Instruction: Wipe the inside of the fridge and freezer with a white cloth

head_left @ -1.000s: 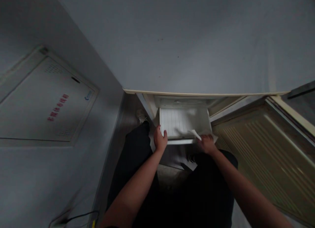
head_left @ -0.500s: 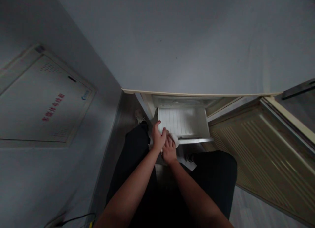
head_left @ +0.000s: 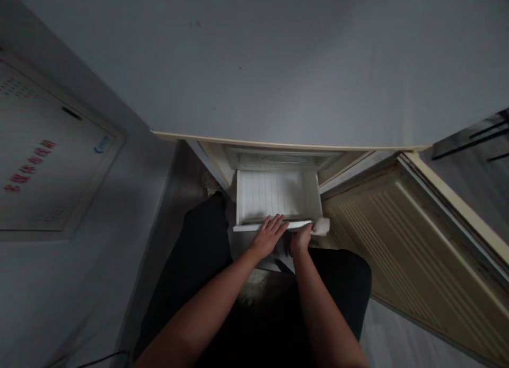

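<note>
The white drawer stands out of its compartment, its open top facing up and its front rim toward the person's knees. The left hand lies across the middle of that rim, palm down, fingers straight and slightly spread, tips just over the edge. The right hand is close beside it at the right part of the rim, fingers curled around a white cloth — its bunched end sticks out past the drawer's right front corner; the fingertips are hidden.

Above, the pale lower edge of a large grey panel overhangs the compartment, while the drawer's front part lies out in the open, within the hands' reach. On the right, the ribbed door swings wide, leaving little room by that corner. The left leg and right leg flank the arms — between the left leg and the wall runs a narrow strip of dark floor.
</note>
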Motion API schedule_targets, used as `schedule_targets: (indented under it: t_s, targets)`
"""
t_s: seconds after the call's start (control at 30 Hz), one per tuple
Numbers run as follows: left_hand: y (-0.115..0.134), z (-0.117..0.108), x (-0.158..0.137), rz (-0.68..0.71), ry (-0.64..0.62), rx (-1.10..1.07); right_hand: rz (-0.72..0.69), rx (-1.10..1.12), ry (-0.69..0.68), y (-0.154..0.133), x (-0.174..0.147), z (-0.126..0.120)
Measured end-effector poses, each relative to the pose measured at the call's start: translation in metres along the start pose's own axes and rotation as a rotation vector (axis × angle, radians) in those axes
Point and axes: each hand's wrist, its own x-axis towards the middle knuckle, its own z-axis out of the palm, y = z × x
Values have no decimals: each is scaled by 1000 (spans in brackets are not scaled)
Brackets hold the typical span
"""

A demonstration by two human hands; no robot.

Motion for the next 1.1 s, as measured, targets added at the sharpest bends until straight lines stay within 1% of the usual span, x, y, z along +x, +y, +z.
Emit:
schedule_targets:
  t_s: [0.03, 0.1, 0.13, 0.2, 0.3, 0.37, 0.43, 0.5, 0.57, 0.67, 0.7, 0.73, 0.83, 0.9, 0.93, 1.03, 1.1]
  targets:
    - [-7, 0, 2, 11, -20, 22, 27, 6, 16, -1, 4, 3]
    - [-23, -8, 8, 46, -50, 76, 94, 52, 36, -6, 10, 10]
    - [-32, -15, 13, 64, -58, 108, 120, 83, 25, -10, 11, 15]
    - [-49, -33, 26, 164, -81, 244, 154, 186, -30, -23, 12, 27]
    - [-72, -60, 54, 163, -4, 341, 185, 356, -101, -51, 17, 50]
    - [-85, -72, 74, 188, -16, 342, 229, 361, -115, -71, 26, 62]
    - [-95, -80, 92, 210, -75, 311, 292, 307, -146, -87, 38, 72]
    - [-104, -83, 106, 224, -144, 243, 330, 264, -198, -98, 50, 77]
    - [-112, -86, 117, 285, -269, 111, 320, 254, -232, -102, 60, 80]
    - [-127, -91, 132, 428, -515, -63, 260, 297, -252, -100, 71, 83]
    - [-133, -92, 137, 449, -567, -80, 247, 321, -265, -100, 74, 85]
    - [-139, -94, 143, 449, -590, -75, 247, 345, -287, -99, 77, 87]
    - [-155, -98, 159, 368, -573, -23, 271, 400, -361, -100, 85, 96]
    - [-158, -97, 163, 307, -543, 6, 279, 409, -344, -101, 91, 105]
    - [-156, -97, 162, 283, -527, 17, 272, 406, -310, -101, 93, 108]
    - [-139, -94, 143, 234, -457, 51, 215, 393, -201, -100, 104, 118]
    - [-125, -96, 117, 183, -371, 84, 125, 367, -215, -101, 113, 122]
